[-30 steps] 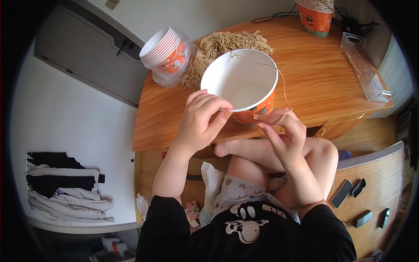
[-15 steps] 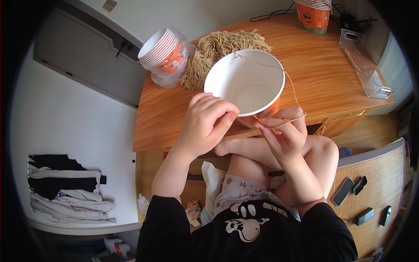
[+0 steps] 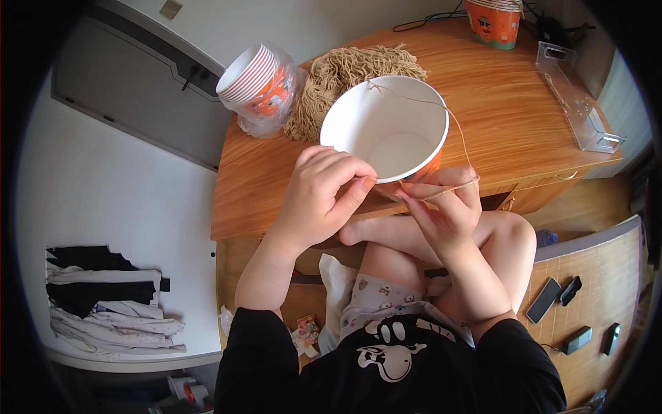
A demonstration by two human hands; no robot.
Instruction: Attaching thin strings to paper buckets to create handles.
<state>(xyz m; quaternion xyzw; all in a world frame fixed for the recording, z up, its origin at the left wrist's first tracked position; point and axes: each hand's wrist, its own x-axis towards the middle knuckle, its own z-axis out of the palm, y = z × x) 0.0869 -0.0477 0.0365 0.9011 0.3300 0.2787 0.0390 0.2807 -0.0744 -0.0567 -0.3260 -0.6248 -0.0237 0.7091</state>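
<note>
A large paper bucket [image 3: 396, 138], white inside with an orange printed outside, tilts toward me at the table's front edge. My left hand [image 3: 324, 193] grips its near left rim, thumb outside and fingers over the edge. A thin tan string [image 3: 463, 138] is fixed at the far rim, crosses the opening and loops down on the right. Closed in a pinch, my right hand [image 3: 448, 203] holds the string's other part close to the bucket's near right side. Its fingertips partly hide the spot where the string meets the wall.
Behind the bucket a heap of tan strings [image 3: 358, 69] lies on the wooden table [image 3: 503, 103]. Nested paper buckets in plastic [image 3: 255, 90] stand left of it, more orange buckets [image 3: 493, 24] at the back right. A clear plastic tray [image 3: 576, 103] rests at the right edge.
My right hand and its string have shifted slightly left and up along the bucket's near side. The left hand keeps its hold on the rim.
</note>
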